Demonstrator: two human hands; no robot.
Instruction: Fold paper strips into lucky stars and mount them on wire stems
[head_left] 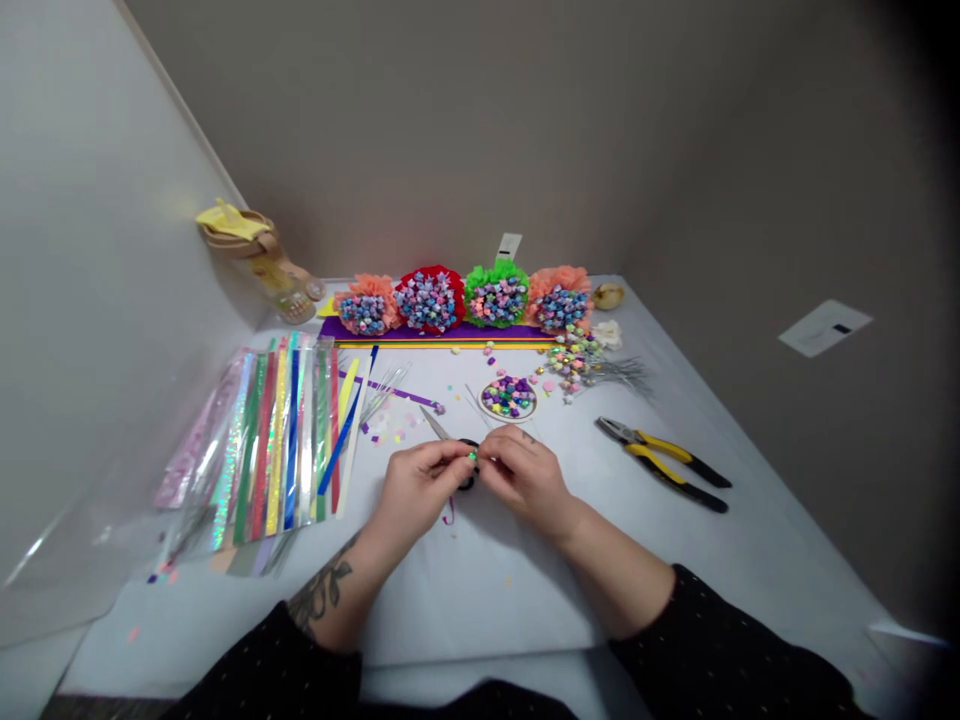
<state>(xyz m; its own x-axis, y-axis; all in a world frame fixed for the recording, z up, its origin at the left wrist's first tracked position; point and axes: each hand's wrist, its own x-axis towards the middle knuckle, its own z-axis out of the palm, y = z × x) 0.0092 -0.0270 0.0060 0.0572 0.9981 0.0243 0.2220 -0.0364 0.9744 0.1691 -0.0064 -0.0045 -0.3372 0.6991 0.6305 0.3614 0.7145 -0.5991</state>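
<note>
My left hand (424,478) and my right hand (527,472) meet over the middle of the table, fingertips pinched together. Between them is a small shiny green paper star (473,456), partly hidden by the fingers. Just beneath lie scissors (437,424) with black handles, blades pointing away to the left. Beyond my right hand stands a small round dish (484,408) of purple, green and pink paper stars. A curled purple strip (449,512) lies below my left hand.
Plastic packs of coloured paper strips (277,440) cover the left side. Yellow-black pliers (664,463) lie at right. Several star-filled paper flowers (429,300) line the back, near loose stars and wire stems (626,374). A wooden hand model (270,265) stands back left.
</note>
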